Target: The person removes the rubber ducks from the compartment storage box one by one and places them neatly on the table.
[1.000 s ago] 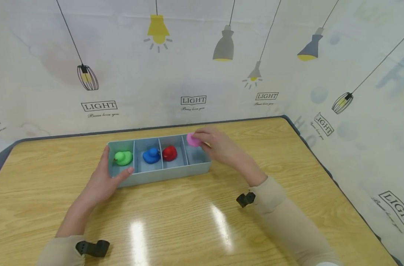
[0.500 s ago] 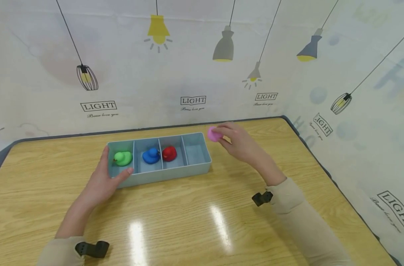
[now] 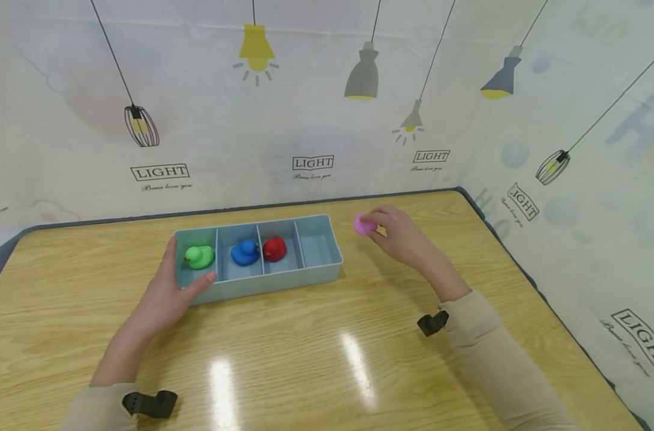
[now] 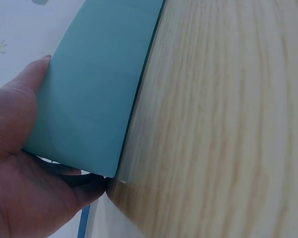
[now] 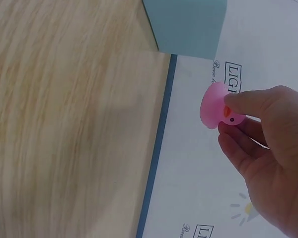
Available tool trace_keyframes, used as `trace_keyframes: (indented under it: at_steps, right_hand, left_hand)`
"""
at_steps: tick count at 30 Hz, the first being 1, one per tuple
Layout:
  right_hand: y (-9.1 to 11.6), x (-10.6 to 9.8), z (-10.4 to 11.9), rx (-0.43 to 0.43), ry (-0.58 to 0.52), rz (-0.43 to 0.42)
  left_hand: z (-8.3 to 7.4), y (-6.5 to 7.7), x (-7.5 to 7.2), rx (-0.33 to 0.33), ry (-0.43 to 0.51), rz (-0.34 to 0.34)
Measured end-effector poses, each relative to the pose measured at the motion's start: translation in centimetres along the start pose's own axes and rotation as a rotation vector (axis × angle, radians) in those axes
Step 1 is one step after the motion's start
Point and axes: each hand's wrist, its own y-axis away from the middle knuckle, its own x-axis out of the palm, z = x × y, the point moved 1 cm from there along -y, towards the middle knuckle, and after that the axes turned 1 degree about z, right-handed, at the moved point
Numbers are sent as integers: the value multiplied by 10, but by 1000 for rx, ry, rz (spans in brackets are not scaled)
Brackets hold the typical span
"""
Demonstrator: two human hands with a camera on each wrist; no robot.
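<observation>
A pale blue-grey divided box lies on the table. My left hand grips its left end, thumb over the front rim and fingers along the end wall; the left wrist view shows the box's front wall beside the thumb. From left to right the compartments hold a green toy duck, a blue toy duck and a red toy duck; the rightmost has nothing in it. Right of the box, my right hand pinches a pink toy duck between thumb and fingers, held above the table.
The wooden table has a dark edge strip. A wall covering printed with lamps stands behind it and along the right side. Both sleeves carry black wrist devices, one being the left device.
My right hand has carried the pink duck from over the rightmost compartment out to the right of the box. The left hand and the box have stayed in place.
</observation>
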Motion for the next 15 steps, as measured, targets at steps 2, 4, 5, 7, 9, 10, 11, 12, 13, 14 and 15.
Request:
trace_keyframes:
  at_steps: [2, 4, 5, 7, 9, 10, 11, 12, 13, 14, 15]
  right_hand:
    - [2, 1, -3, 4, -3, 10]
    - [4, 2, -7, 13, 1, 26]
    - [5, 3, -8, 20, 4, 36]
    - [6, 3, -10, 40, 10, 58]
    - [8, 4, -12, 61, 13, 79]
    - [8, 4, -12, 73, 10, 90]
    - [9, 5, -12, 85, 9, 102]
    - [9, 7, -12, 94, 8, 113]
    - [9, 8, -12, 103, 4, 123]
    - [10, 10, -12, 114, 0, 134]
    - [10, 12, -12, 124, -6, 143]
  left_hand:
    - [0, 0, 0, 2, -1, -1]
    - [-1, 0, 0, 3, 3, 0]
    - [-1, 0, 0, 3, 4, 0]
    - [-2, 0, 0, 1, 6, 2]
    - [-2, 0, 0, 1, 2, 1]
    - [-2, 0, 0, 0, -1, 0]
    - [-2, 0, 0, -1, -3, 1]
    - [-2, 0, 0, -1, -5, 0]
    - [-2, 1, 0, -1, -8, 0]
    - [-2, 1, 0, -1, -9, 0]
    - [-2, 1, 0, 0, -8, 2]
